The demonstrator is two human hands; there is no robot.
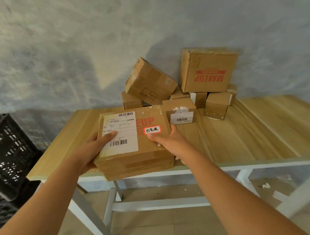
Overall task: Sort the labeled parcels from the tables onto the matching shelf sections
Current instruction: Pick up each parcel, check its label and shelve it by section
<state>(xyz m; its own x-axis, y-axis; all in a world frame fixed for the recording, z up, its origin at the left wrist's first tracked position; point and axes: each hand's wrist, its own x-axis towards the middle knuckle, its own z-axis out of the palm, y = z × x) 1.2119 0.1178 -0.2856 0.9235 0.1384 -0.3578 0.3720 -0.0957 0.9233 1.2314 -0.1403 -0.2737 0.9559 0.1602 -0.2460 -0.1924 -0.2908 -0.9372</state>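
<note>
Both-handed grip, left hand [96, 149] and right hand [166, 140] clamping the labelled parcel [134, 146] by its short ends, long axis crosswise above the worktop [243, 135] edge.

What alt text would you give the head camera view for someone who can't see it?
Two hands, left and right, grip a flat parcel with a shipping label over the near edge of a wooden table. More boxes are piled at the table's back by the wall, and a black crate stands to the left.
</note>
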